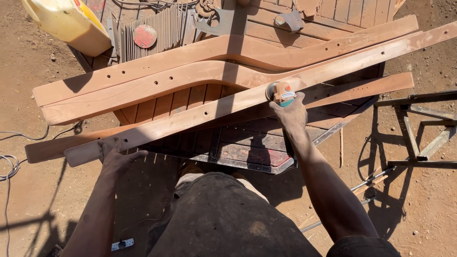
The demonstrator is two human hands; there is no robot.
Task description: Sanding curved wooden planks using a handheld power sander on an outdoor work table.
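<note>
My right hand point(291, 113) grips a small orange and teal angle grinder point(281, 92), whose disc rests on a long curved wooden piece point(200, 115) with drilled holes. My left hand point(115, 156) presses down on the near left end of that same piece. The piece lies diagonally across a round slatted wooden table point(247, 152). Two more curved wooden pieces point(157, 78) lie behind it, and another runs underneath toward the right point(371, 86).
A yellow plastic jerrycan point(69, 21) stands at the top left beside a ribbed metal part with a red disc point(144, 36). A metal frame point(419, 128) stands on the dirt at right. A grey cable point(12, 162) lies at left.
</note>
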